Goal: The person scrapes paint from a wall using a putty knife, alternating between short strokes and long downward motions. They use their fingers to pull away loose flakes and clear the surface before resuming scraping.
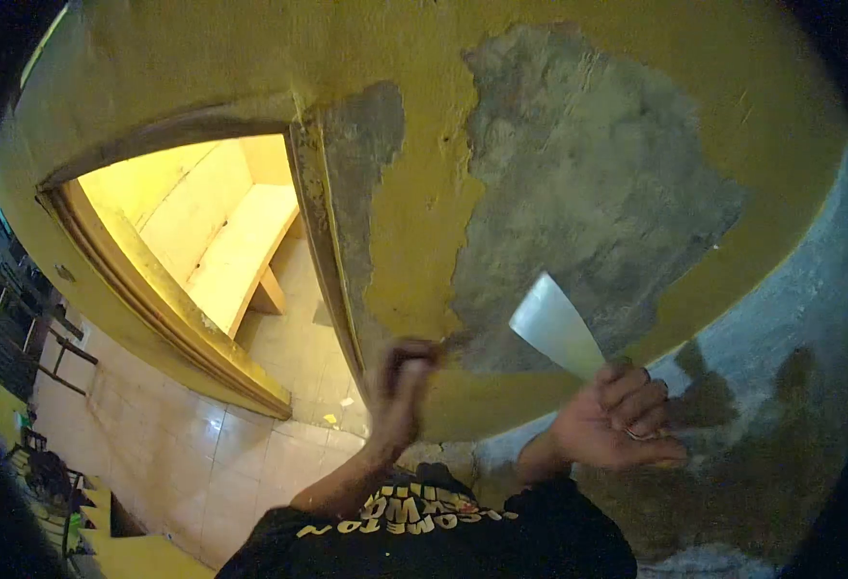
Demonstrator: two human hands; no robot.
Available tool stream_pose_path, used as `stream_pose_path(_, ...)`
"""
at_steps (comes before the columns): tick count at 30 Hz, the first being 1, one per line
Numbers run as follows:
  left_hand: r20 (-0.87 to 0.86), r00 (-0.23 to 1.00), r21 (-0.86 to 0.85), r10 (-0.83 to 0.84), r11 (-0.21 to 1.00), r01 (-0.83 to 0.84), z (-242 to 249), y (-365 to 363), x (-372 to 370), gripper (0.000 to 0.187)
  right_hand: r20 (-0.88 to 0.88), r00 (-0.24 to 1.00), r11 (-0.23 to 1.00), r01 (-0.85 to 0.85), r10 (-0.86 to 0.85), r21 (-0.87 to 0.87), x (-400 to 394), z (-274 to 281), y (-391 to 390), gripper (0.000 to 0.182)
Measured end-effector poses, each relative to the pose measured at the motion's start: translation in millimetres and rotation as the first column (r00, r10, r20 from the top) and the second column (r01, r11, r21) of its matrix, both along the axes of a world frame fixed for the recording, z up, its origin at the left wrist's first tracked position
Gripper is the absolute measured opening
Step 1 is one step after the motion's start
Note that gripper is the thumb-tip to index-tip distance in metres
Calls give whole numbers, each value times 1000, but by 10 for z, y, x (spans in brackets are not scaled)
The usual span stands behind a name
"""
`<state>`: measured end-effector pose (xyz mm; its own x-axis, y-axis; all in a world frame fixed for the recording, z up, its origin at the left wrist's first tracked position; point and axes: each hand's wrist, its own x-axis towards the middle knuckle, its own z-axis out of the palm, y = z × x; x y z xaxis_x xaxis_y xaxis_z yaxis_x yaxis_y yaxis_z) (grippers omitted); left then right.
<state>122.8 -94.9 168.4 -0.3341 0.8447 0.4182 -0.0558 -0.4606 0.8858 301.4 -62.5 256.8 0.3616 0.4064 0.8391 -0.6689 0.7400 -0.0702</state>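
My right hand (622, 420) is closed around the lower end of a putty knife (559, 323), whose handle is hidden in the fingers. The wide, pale metal blade points up and to the left, in front of a bare grey patch (598, 174) on the yellow wall (424, 232). My left hand (400, 391) is raised near the lower wall, beside the door frame. Motion blurs its fingers, and I make out nothing held in it. Old yellow paint has ragged edges around the grey patch.
At left a doorway (294, 261) opens onto a lit room with a bench-like ledge (241, 261). Small scraps (330, 419) lie on the tiled floor (164, 425). A grey wall (771, 386) adjoins at right, and dark furniture (43, 473) stands far left.
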Motion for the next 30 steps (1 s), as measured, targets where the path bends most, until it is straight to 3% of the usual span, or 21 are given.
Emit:
stream_pose_path(1,23,959,3,-282,959,282,266,12,153,31,-26,995,994,97,-98,-39,-169,-9,30,53)
stream_pose_path(2,85,933,73,-349,936,344,399,36,298,33,-48,980,978,191,-195,-78,-328,-14,55,54)
stream_pose_path(3,140,899,153,-415,906,395,506,69,396,35,-48,981,979,182,-187,-87,-460,-25,76,54)
stream_pose_path(6,128,926,224,-355,920,322,905,234,411,36,47,998,1000,29,-29,-4,-673,-54,67,52)
stream_pose_path(7,123,934,251,-336,921,298,1038,280,409,36,181,970,977,185,-163,-107,-673,-75,16,51)
stream_pose_path(9,411,859,75,-306,950,303,1260,360,407,33,421,854,947,317,-306,46,-523,-80,132,58)
stream_pose_path(10,410,861,81,-301,952,294,1279,416,367,33,421,856,950,308,-301,52,-459,-42,92,58)
stream_pose_path(12,329,876,184,-351,934,305,1287,532,277,30,563,810,878,380,-164,-291,-294,42,-87,72)
stream_pose_path(14,305,910,136,-282,958,251,1326,577,278,28,616,785,872,346,-67,-346,-153,98,-62,80)
stream_pose_path(16,139,959,32,-248,969,246,1257,625,293,29,660,732,827,258,170,-499,-139,195,-23,71)
stream_pose_path(17,141,961,31,-239,971,237,1256,621,303,29,664,705,803,232,250,-549,-137,220,-3,68)
stream_pose_path(19,-2,968,64,-250,966,249,1245,601,321,32,714,628,791,248,308,-559,-137,215,41,47)
stream_pose_path(20,3,971,62,-240,969,239,1211,607,311,32,715,623,791,242,317,-561,-119,178,90,47)
stream_pose_path(22,-50,973,9,-225,974,225,1134,635,273,32,719,487,724,224,496,-652,-77,55,213,29)
stream_pose_path(26,-151,981,-1,-122,992,123,1145,687,281,32,774,471,787,232,424,-572,-177,-29,246,22)
stream_pose_path(28,78,995,83,-67,995,61,1306,623,329,32,860,452,829,370,234,-420,-230,3,249,19)
stream_pose_path(29,80,995,85,-61,995,54,1326,629,346,32,862,449,832,365,237,-418,-256,-3,252,19)
stream_pose_path(30,149,989,63,-17,998,8,1330,633,375,32,884,451,847,416,126,-333,-270,-22,245,22)
